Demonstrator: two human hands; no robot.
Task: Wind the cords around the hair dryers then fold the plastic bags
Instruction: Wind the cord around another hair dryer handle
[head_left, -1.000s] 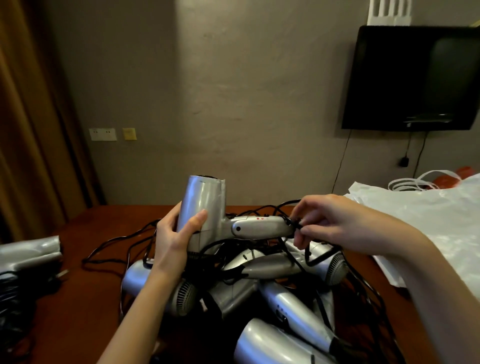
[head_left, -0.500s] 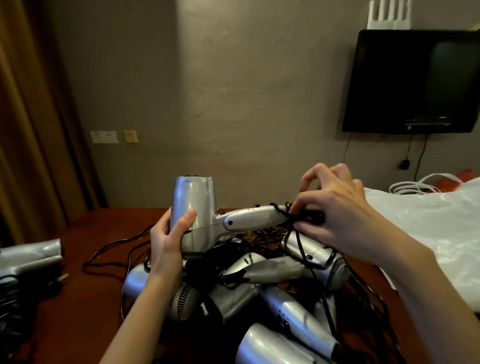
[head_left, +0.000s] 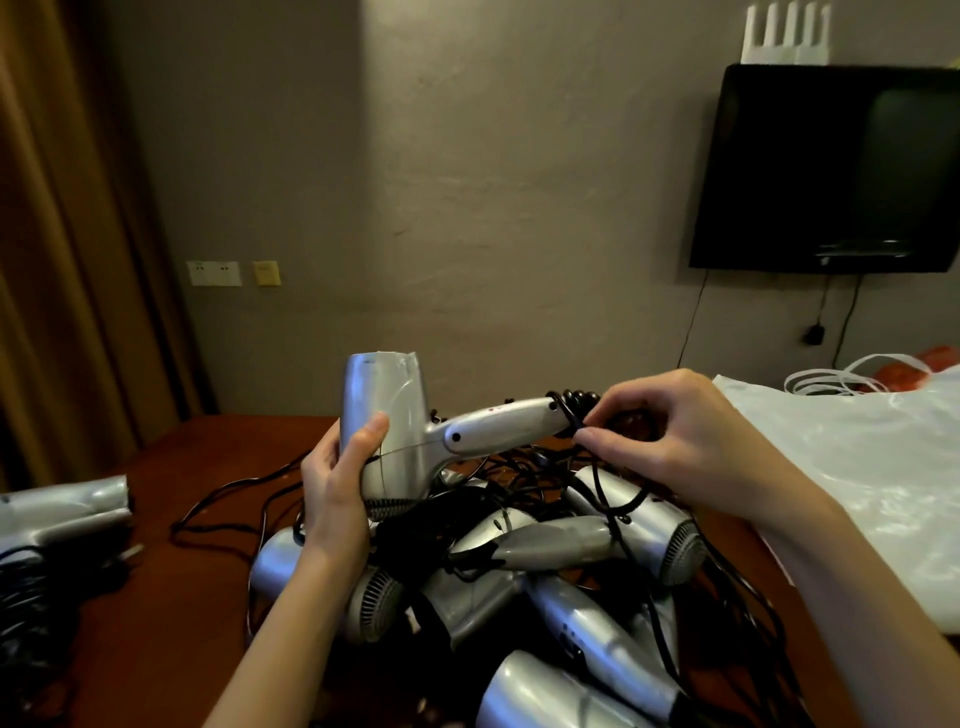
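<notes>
Head view: left hand (head_left: 332, 488) grips rigid, slick hair dryer (head_left: 387, 415) barrel; right hand (head_left: 670, 447) fingers (head_left: 597, 441) pinch limp, tangle-prone cord (head_left: 569, 410) at handle end.

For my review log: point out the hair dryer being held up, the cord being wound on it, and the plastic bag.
held hair dryer (head_left: 387, 410), head view, on its silver barrel.
cord (head_left: 574, 401), head view, on the coils at the handle's end.
plastic bag (head_left: 852, 457), head view, on its white upper surface.
</notes>
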